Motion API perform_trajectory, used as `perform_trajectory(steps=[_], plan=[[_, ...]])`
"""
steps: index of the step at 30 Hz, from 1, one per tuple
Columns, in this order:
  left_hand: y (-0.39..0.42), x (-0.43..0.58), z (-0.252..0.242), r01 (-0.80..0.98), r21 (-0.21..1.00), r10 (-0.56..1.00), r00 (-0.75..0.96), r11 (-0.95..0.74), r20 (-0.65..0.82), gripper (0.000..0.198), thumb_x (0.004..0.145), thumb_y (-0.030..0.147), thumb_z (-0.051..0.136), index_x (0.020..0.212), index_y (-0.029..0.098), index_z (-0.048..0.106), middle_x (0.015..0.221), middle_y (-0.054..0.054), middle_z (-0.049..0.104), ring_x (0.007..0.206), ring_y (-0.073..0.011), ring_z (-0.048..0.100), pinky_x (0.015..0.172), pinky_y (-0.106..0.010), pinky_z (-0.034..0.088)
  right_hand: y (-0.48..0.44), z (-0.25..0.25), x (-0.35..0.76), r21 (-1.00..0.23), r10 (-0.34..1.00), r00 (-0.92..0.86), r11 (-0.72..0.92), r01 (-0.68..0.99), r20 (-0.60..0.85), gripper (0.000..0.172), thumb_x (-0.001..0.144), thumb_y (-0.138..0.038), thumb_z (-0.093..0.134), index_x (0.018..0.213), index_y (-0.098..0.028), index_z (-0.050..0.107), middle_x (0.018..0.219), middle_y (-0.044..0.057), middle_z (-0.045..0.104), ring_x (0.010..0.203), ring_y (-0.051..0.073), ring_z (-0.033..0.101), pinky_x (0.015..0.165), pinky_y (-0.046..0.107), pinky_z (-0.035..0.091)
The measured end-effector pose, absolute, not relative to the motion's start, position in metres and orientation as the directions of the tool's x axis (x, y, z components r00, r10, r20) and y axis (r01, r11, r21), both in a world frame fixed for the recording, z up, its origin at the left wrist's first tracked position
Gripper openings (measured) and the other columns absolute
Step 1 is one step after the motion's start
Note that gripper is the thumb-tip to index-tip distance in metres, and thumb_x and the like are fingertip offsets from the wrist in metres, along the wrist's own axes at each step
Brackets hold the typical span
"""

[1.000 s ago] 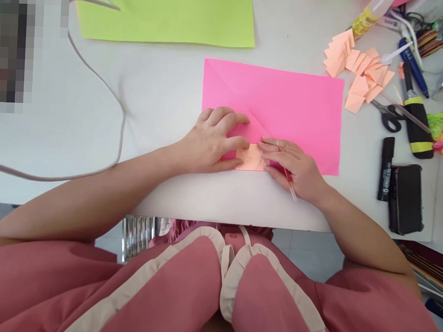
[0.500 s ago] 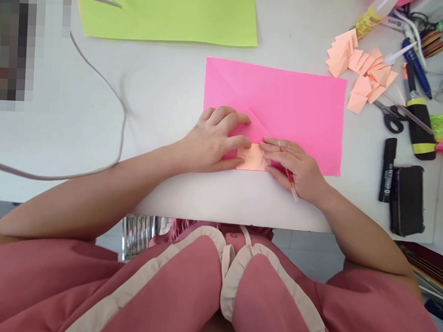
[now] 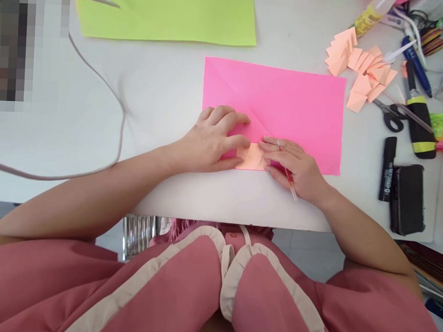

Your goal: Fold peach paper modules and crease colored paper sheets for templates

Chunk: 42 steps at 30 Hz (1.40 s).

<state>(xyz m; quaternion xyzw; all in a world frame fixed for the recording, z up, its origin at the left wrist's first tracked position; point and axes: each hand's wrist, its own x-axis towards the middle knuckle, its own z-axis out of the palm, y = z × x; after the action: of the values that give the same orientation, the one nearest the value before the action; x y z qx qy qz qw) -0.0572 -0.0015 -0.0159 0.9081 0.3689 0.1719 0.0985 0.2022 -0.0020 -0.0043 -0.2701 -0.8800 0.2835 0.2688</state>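
A small peach paper piece (image 3: 251, 160) lies near the lower edge of a pink paper sheet (image 3: 301, 106) on the table. My left hand (image 3: 215, 141) rests over the left part of both papers, fingers spread, with thumb and index fingertips pressing on the peach piece. At its right side, my right hand (image 3: 295, 167) lies with its fingertips on the peach piece and the pink sheet. A thin red pen (image 3: 289, 176) is tucked between the right hand's fingers, slanting toward the table's front edge. Those fingers hide the peach piece's right end.
A green sheet (image 3: 165, 14) lies at the back left, near a white cable (image 3: 123, 132). At the right are folded peach papers (image 3: 360, 86), a glue bottle (image 3: 369, 20), scissors (image 3: 392, 117), a cutter (image 3: 421, 126), a black marker (image 3: 388, 168) and a black phone (image 3: 408, 199).
Both hands keep their places on the papers. The whole view has shifted very slightly; nothing was taken up or let go.
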Motion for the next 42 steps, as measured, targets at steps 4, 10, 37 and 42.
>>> perform_trajectory(steps=[4,10,37,42], plan=[[-0.003,-0.057,-0.016,0.631,0.307,0.699,0.672,-0.713,0.243,0.028,0.093,0.044,0.048,0.106,0.021,0.058,0.136,-0.012,0.046,0.121,-0.0349,0.041,0.095,-0.053,0.036,-0.002,-0.004,0.202,-0.661,0.636,-0.707,0.678,0.322,0.308,0.023,0.089,-0.018,0.059,0.111,-0.026,0.063,0.124,0.006,0.067,0.124,0.023,0.057,0.104,0.046,0.049],[-0.004,-0.053,-0.013,0.555,0.354,0.655,0.686,-0.752,0.316,0.016,0.092,0.031,0.053,0.083,0.02,0.06,0.133,-0.006,0.05,0.127,-0.0322,0.04,0.099,-0.051,0.036,-0.003,-0.002,0.201,-0.665,0.647,-0.702,0.668,0.334,0.298,0.024,0.088,-0.016,0.059,0.107,-0.028,0.065,0.123,0.003,0.067,0.123,0.024,0.058,0.103,0.048,0.051],[0.006,-0.05,-0.001,0.273,0.47,0.419,0.875,-0.839,0.241,0.032,0.097,0.019,0.04,0.11,0.026,0.069,0.122,-0.009,0.063,0.114,-0.0209,0.052,0.096,-0.038,0.045,-0.002,-0.001,0.203,-0.648,0.637,-0.717,0.678,0.346,0.284,0.021,0.09,-0.019,0.058,0.109,-0.025,0.064,0.123,0.007,0.067,0.124,0.023,0.057,0.103,0.046,0.049],[0.004,-0.049,0.0,0.268,0.473,0.416,0.877,-0.839,0.241,0.037,0.099,0.018,0.035,0.119,0.026,0.065,0.131,-0.005,0.061,0.112,-0.0216,0.05,0.094,-0.036,0.043,-0.001,0.0,0.205,-0.659,0.657,-0.704,0.659,0.362,0.27,0.023,0.09,-0.019,0.058,0.111,-0.026,0.062,0.125,0.008,0.066,0.126,0.024,0.055,0.105,0.05,0.048]])
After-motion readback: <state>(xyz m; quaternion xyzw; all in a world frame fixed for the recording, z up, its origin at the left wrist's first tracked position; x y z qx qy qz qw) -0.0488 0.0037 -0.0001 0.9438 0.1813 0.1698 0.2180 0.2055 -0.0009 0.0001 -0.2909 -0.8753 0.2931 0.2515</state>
